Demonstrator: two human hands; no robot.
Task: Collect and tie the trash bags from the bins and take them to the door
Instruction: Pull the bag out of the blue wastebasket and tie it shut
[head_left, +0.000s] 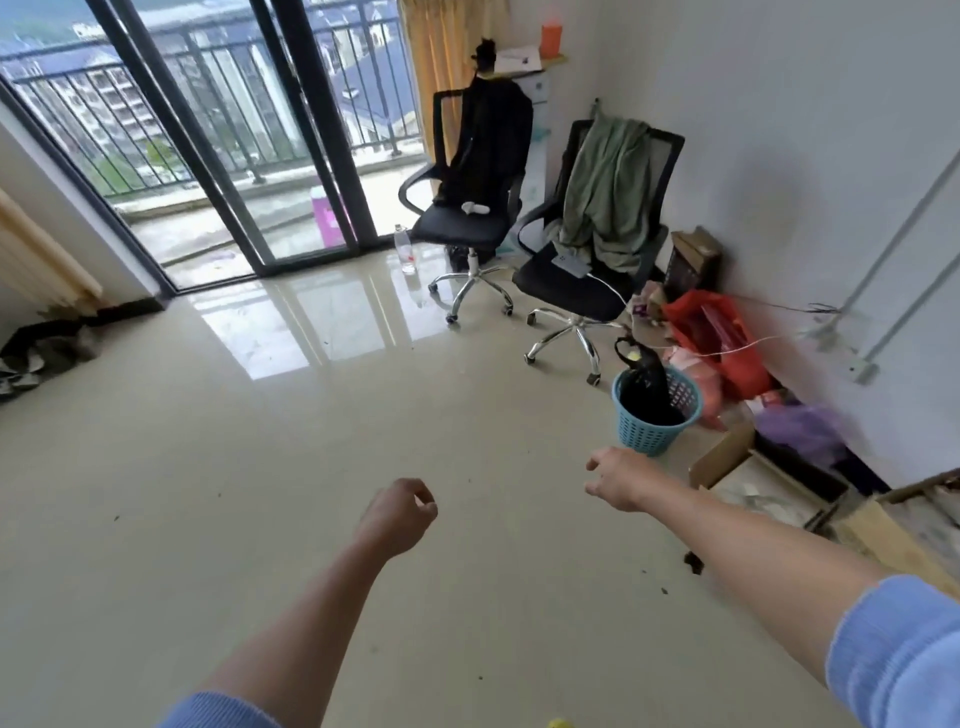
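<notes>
A blue plastic lattice bin (655, 423) stands on the tiled floor near the right wall. A black trash bag (645, 382) sits inside it, its gathered top sticking up above the rim. My right hand (615, 478) reaches forward, fingers apart and empty, just short of the bin's near side. My left hand (400, 512) hangs over bare floor to the left, fingers loosely curled with nothing in them. Both forearms show blue sleeves pushed up.
Two black office chairs (467, 208) (587, 280) stand behind the bin, one draped with green cloth. A red bag (722, 338), purple bag (800, 428) and cardboard boxes (727, 457) crowd the right wall. Glass balcony doors (218, 156) lie ahead; a bottle (406, 249) stands near them.
</notes>
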